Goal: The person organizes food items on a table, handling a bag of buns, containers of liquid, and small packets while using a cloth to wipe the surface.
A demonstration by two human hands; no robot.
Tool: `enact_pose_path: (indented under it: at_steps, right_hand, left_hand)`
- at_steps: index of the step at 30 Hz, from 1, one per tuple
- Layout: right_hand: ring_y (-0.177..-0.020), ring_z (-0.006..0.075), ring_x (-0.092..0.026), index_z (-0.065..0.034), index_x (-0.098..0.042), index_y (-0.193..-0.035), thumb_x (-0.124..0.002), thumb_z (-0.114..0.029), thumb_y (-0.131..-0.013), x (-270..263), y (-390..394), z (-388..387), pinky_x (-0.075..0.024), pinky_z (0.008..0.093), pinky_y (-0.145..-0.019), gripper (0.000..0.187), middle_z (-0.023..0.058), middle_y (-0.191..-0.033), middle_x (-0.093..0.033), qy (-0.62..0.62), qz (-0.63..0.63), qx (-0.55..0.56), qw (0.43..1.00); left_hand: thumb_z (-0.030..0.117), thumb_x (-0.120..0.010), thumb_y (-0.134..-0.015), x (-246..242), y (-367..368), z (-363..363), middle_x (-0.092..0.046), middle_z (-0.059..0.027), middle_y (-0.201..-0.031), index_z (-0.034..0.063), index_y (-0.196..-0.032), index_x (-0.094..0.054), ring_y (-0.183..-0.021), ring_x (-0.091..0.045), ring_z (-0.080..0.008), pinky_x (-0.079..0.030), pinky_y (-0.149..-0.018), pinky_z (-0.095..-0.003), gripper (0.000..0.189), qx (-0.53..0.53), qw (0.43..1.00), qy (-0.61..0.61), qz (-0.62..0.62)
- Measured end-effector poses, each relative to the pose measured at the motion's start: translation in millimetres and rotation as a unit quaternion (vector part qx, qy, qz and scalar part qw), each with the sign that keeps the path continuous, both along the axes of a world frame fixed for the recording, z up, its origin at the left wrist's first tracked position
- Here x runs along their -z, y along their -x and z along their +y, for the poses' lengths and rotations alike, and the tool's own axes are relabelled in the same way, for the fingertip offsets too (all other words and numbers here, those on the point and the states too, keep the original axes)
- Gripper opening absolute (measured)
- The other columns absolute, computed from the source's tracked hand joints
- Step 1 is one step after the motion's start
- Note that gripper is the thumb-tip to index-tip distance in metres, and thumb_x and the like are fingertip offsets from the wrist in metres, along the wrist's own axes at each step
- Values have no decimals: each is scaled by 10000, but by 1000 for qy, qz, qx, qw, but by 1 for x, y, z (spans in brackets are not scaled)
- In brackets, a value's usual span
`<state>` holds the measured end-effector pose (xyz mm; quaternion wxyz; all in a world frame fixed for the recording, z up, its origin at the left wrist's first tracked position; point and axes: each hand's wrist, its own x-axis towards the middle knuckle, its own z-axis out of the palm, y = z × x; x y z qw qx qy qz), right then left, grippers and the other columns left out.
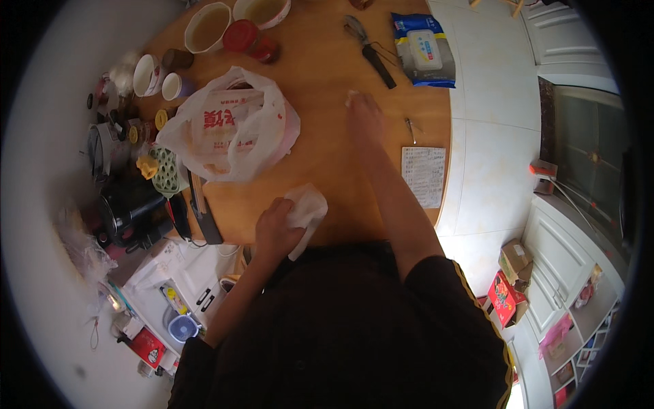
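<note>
A crumpled white wipe or tissue (pixel 309 202) is gripped in my left hand (pixel 276 227), close to the table's near edge. My right hand (pixel 367 120) is at the middle of the wooden table (pixel 327 138), its fingers closed round a small white piece (pixel 352 94), probably a wipe or tissue; most of it is hidden by the hand. Left of that hand sits a white plastic bag (pixel 265 148) with red printing, its handles loose. Beyond it lie a dark-handled cutting tool (pixel 378 64) and a blue and grey pack of wet wipes (pixel 424 48).
At the right edge are a small metal tool (pixel 412 131) and a sheet with writing (pixel 423 176). Far left hold two bowls of liquid (pixel 208 26), a red-lidded jar (pixel 248 40) and cups (pixel 172 86). A black appliance (pixel 130 209) and a chopstick holder (pixel 204 220) stand nearer.
</note>
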<state>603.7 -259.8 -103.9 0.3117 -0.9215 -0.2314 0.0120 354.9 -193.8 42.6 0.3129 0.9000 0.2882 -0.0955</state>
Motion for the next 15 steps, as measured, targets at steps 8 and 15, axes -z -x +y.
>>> enact_pose_path:
  at_steps: [8,15]
  right_hand:
    - [-897,282,-631,-66,-649,-909,-581,-46,-837,2,-9,45,-523,392,-755,101,96,-955,-638,-70,72,-171,980]
    - [-859,287,-625,-77,-642,-858,-597,-45,-786,6,21,17,-518,383,-722,92,89,-908,-626,-113,8,-319,941]
  left_hand:
    - [151,-795,-651,-1,6,8,-582,-142,-875,37,-919,-565,-788,-605,-364,-487,-660,-413,372,-18,1000,-6,-15]
    - [127,-757,-635,1,7,3,-598,-150,-906,35,-933,-585,-809,-611,-379,-497,-683,-435,356,-16,1000,7,-14]
